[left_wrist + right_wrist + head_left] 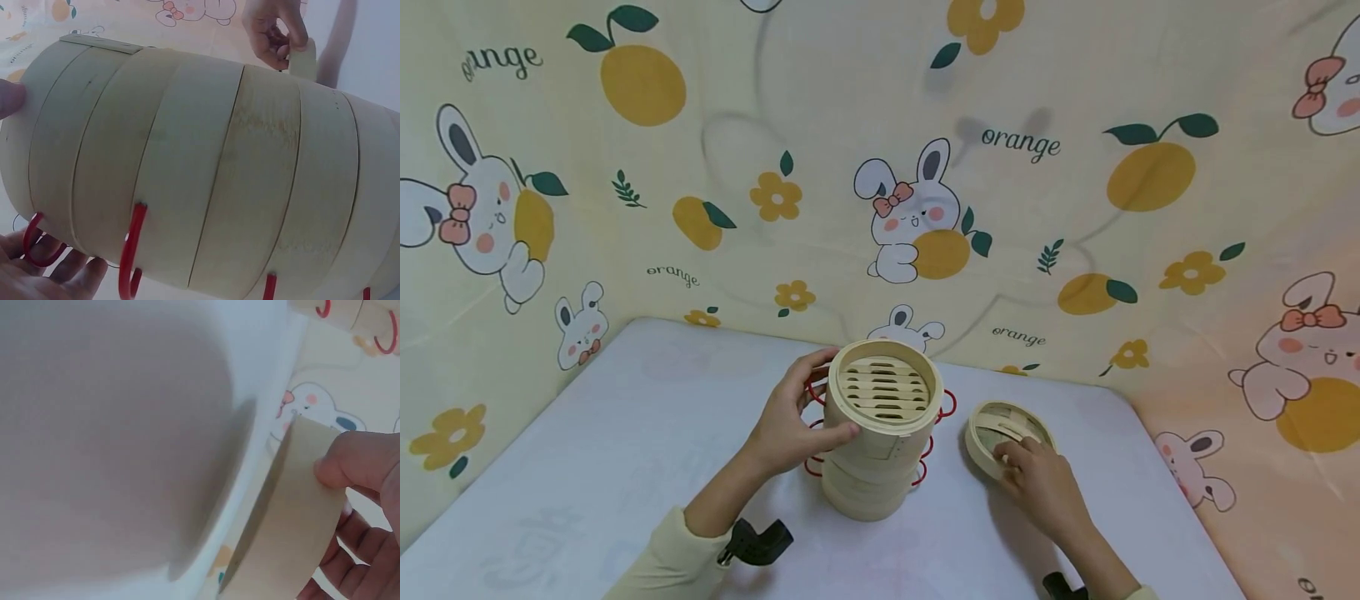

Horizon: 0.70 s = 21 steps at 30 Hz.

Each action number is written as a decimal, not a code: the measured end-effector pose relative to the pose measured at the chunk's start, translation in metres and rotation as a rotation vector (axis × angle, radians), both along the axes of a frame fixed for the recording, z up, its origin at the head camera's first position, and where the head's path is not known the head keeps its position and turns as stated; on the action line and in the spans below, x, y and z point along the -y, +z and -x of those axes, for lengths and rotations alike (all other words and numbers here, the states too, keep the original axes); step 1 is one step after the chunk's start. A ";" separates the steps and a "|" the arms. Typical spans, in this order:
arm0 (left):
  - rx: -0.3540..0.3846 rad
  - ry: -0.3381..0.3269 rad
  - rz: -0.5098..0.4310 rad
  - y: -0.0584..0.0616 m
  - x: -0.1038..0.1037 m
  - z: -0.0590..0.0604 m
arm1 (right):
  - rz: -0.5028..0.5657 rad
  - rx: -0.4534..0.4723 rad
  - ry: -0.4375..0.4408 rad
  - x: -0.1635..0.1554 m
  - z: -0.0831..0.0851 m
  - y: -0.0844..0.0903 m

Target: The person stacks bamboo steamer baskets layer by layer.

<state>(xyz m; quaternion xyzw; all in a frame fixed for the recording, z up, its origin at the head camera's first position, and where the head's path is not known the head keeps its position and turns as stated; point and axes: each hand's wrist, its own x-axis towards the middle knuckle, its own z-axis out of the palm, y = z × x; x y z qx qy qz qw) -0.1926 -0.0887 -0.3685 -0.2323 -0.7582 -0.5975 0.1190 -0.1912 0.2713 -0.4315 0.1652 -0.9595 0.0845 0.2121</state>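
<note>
A tall stack of bamboo steamers (868, 467) stands upright on the table, with a slatted surface (884, 385) inside its top rim. Small red loops (129, 250) stick out from both sides of the tiers. My left hand (786, 417) grips the upper part of the stack from the left, its thumb across the front and its fingers round the back. To the right, my right hand (1043, 487) pinches a shallow round bamboo lid (979, 450) by its near side. The right wrist view shows the thumb pressed on the outside of the lid's band (287, 512).
The white table (647, 467) spreads around the stack. Behind it hangs a cream cloth (820, 108) printed with rabbits and oranges. Black camera mounts (758, 542) sit at both wrists.
</note>
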 end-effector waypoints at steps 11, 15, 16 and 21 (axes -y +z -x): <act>-0.013 0.004 0.010 0.001 -0.001 -0.001 | 0.066 -0.144 0.058 0.009 -0.001 0.016; -0.010 0.006 0.014 0.000 -0.001 0.000 | 0.084 -0.193 0.079 0.012 -0.001 0.025; -0.010 0.006 0.013 0.000 -0.001 0.000 | 0.087 -0.201 0.084 0.012 -0.001 0.028; -0.017 0.000 0.013 0.001 -0.001 -0.001 | 0.100 -0.228 0.103 0.014 0.001 0.040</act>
